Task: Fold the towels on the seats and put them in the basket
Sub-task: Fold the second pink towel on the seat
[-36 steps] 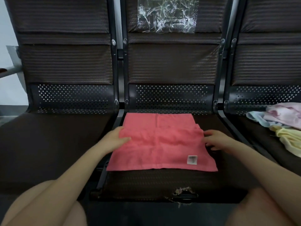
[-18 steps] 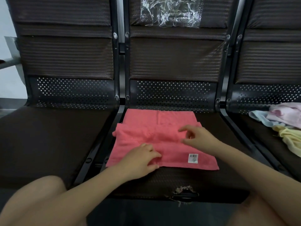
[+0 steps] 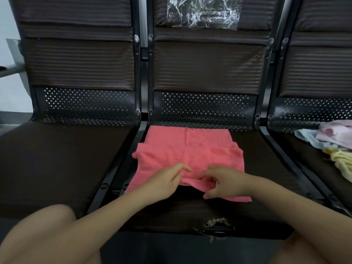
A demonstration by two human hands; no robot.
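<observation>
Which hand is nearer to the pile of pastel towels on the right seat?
The right hand. It grips the near edge of the pink towel on the middle seat, on the side toward the pastel towels. The left hand lies farther left on that towel.

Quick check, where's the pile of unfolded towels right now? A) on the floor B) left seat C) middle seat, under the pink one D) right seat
D: the pale pink, blue and yellow unfolded towels lie heaped on the right seat, while only the pink towel is on the middle seat, with the left hand and right hand at its near edge.
</observation>
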